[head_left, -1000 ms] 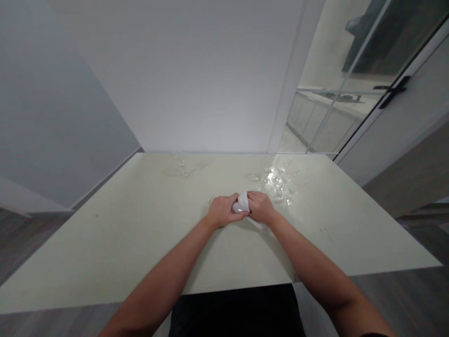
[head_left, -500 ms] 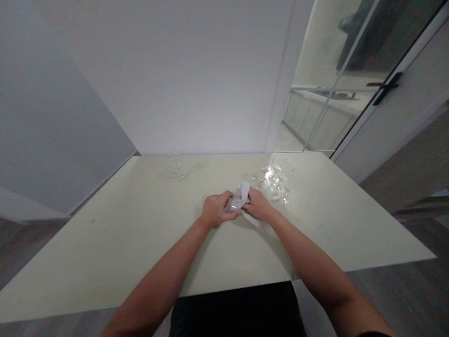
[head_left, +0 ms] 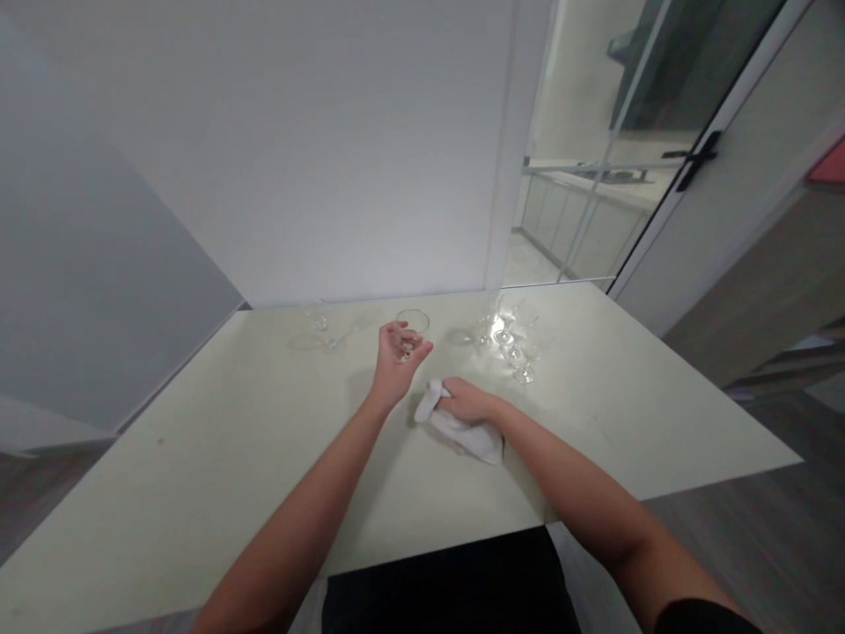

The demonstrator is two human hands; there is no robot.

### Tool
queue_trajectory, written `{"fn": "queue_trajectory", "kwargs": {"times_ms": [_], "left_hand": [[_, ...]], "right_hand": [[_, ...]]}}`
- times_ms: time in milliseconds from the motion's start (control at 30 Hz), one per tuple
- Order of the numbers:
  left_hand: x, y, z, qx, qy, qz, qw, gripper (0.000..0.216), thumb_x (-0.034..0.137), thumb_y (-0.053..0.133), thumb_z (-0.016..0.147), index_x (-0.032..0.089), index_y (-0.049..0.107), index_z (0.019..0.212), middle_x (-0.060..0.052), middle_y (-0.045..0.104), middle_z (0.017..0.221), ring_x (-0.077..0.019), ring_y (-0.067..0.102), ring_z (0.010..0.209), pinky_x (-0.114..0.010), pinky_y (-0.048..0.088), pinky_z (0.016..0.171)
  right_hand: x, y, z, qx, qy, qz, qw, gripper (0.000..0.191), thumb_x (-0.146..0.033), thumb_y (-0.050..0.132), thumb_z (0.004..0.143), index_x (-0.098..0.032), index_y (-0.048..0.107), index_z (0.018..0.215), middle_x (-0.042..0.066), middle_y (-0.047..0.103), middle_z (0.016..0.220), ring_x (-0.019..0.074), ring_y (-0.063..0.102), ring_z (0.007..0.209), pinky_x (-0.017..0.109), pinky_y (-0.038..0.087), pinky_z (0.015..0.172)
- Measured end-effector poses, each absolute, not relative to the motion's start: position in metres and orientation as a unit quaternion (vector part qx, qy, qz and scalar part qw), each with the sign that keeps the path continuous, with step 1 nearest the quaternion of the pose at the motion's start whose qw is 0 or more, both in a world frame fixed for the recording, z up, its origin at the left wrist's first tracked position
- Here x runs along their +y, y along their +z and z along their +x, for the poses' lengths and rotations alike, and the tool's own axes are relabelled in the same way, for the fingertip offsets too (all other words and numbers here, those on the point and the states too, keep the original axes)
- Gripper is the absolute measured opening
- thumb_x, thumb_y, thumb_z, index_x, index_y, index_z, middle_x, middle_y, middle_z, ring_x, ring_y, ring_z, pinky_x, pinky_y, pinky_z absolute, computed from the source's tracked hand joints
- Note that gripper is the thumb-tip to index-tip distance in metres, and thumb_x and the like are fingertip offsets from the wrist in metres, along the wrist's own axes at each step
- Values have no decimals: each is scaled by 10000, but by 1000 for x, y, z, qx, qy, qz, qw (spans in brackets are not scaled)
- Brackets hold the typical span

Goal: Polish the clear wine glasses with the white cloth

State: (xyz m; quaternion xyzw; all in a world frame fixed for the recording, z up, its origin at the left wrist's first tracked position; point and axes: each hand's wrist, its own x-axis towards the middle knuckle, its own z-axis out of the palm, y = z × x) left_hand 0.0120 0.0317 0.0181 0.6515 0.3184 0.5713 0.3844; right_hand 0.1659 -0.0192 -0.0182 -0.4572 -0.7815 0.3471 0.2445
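Observation:
My left hand [head_left: 398, 357] is closed around a clear stemmed glass [head_left: 414, 322], whose round rim shows above my fingers, facing up. Its lower part is mostly covered by the fingers. To the right and nearer to me, my right hand [head_left: 467, 401] grips a white cloth [head_left: 462, 433] that hangs onto the table. The cloth and the glass are apart. Several more clear stemmed glasses [head_left: 511, 348] stand in a cluster beyond my right hand. Farther left, near the wall, one more clear glass [head_left: 319, 321] is faintly visible.
A pale table [head_left: 244, 475] spreads around my hands and meets a white wall [head_left: 370, 158] at the back. At the right are a glass-paned partition [head_left: 587, 176] and a door with a black handle [head_left: 698, 160]. My dark clothing touches the near edge.
My left hand has moved up and away with the glass, turning it rim-up and out of the cloth. My right hand has come slightly nearer with the cloth. The view has shifted a little.

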Motion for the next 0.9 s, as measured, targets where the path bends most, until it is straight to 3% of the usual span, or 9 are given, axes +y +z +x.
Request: {"fn": "queue_trajectory", "kwargs": {"times_ms": [100, 200, 400, 733, 900], "left_hand": [[32, 32, 37, 356, 509, 684, 382, 498, 368, 753, 642, 210, 502, 1042, -58, 546, 1077, -156, 543, 921, -288, 447, 776], [37, 38, 64, 392, 454, 688, 410, 531, 354, 784, 594, 181, 563, 1045, -66, 568, 1026, -163, 547, 889, -300, 451, 773], [48, 22, 108, 391, 398, 639, 529, 586, 243, 801, 576, 121, 551, 1092, -72, 581, 972, -134, 563, 804, -280, 468, 738], [46, 12, 134, 403, 368, 665, 510, 557, 215, 797, 587, 97, 551, 1073, -81, 601, 966, -136, 582, 774, -271, 473, 722], [48, 9, 137, 412, 348, 681, 495, 516, 224, 764, 636, 85, 534, 1076, -123, 620, 1025, -148, 606, 797, -264, 490, 707]], "right_hand": [[-22, -16, 160, -838, 244, -466, 147, 186, -282, 521, 797, -128, 625, 805, 81, 672, 823, 175, 577, 751, 260, 399, 687], [-22, -14, 158, -843, 209, -481, 123, 211, -290, 505, 809, -124, 634, 833, 108, 685, 865, 190, 602, 787, 265, 403, 702], [-20, -22, 159, -836, 223, -480, 146, 232, -218, 532, 759, -115, 642, 936, 112, 693, 951, 209, 621, 850, 276, 444, 741], [-17, -39, 163, -822, 244, -461, 228, 356, -140, 564, 724, -159, 623, 1075, 78, 667, 1102, 235, 584, 1042, 319, 438, 937], [-17, -37, 162, -825, 231, -470, 210, 341, -137, 558, 736, -151, 627, 1070, 89, 664, 1111, 239, 584, 1043, 329, 441, 942]]}}
